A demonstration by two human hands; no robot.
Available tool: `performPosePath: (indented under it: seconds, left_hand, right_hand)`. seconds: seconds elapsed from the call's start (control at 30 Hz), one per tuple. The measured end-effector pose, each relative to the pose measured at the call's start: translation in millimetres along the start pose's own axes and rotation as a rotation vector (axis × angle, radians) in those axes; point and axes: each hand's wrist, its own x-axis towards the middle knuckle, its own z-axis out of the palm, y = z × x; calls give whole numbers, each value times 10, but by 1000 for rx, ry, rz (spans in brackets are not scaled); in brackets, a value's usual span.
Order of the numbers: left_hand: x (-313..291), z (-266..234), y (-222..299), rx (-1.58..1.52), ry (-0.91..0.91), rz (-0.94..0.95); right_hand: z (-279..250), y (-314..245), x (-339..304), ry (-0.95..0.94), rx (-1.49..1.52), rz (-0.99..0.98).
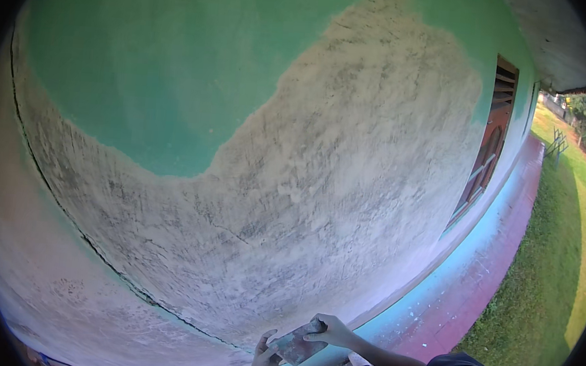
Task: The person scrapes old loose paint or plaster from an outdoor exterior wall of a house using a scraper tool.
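Observation:
A flat, rectangular grey-brown piece [296, 346], blotched and worn, is held between my two hands low in the view, in front of the wall; whether it is sandpaper or something stiffer I cannot tell. My right hand [331, 332] grips its upper right edge, fingers bent over the top. At the left edge my left hand [265, 364] clasps it, the thumb side raised. Behind them rises a wall [351, 139] whose bare, rough grey-white patch borders green paint [171, 70]. Neither hand touches the wall.
A long dark crack [85, 239] runs down the wall's left side. At the right are a brown louvred door or shutter [495, 130], a pinkish walkway [467, 293] with pale flakes, and grass [532, 291]. A metal rack-like frame [556, 143] stands farther off.

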Motion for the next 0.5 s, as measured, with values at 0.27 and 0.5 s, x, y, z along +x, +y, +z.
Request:
performPosePath:
  seconds: [0.27, 0.5]
  left_hand:
    - [63, 629, -58, 666, -229, -160]
    - [95, 676, 411, 859, -300, -29]
  right_hand:
    - [81, 356, -301, 204, -17, 8]
    - [108, 128, -134, 129, 41, -36]
